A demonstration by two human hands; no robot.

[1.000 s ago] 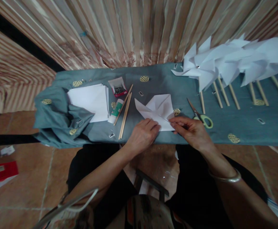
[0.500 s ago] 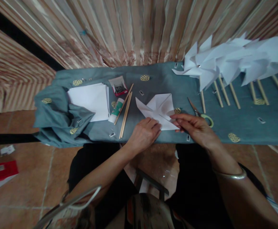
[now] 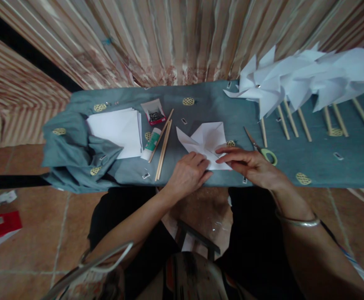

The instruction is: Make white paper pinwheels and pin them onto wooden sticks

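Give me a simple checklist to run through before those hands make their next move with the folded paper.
1. Left hand on the folded paper: ok, at its near left part.
2. Right hand gripping firmly: cannot tell; it is at the paper's right side.
3. Scissors off the paper: ok, lying to its right.
4. Box of small metal pieces open: ok.
5. Loose sticks off the paper: ok, to its left.

Cloth-covered table [image 3: 207, 100] with folded paper [image 3: 212, 132], scissors [image 3: 262, 151], sticks [image 3: 163, 151], pinwheels [image 3: 294, 77]
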